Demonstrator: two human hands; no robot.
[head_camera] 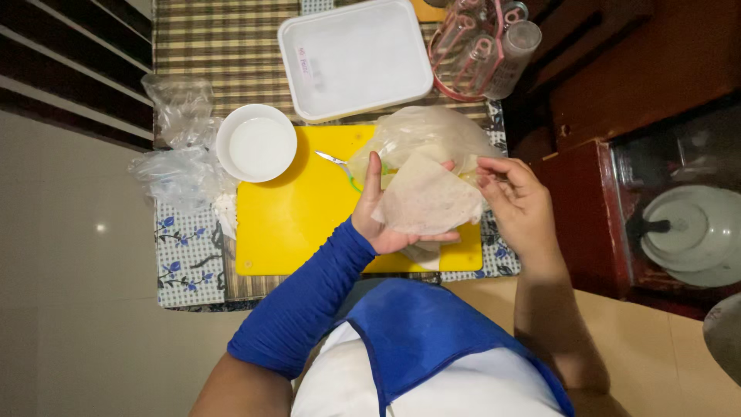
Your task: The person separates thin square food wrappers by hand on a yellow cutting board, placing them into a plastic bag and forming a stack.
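On the cloth-covered desk (231,46) a yellow cutting board (301,216) lies between a white bowl (256,144), lidded container (355,58) and glass rack (482,46) (crumpled bags at the left edge). The left hand (380,220) cradles a thin wrapper sheet (427,202), fingers curled under; the right hand (515,199) pinches its edge.

From my remote view, the worktop (231,46) is covered by a brown checked cloth with a blue-flowered edge. Directly on it lie a yellow cutting board (297,224), a white lidded container (355,58), crumpled clear plastic bags (177,147) and a rack of glasses (482,46). A white bowl (256,143) overlaps the board's corner.
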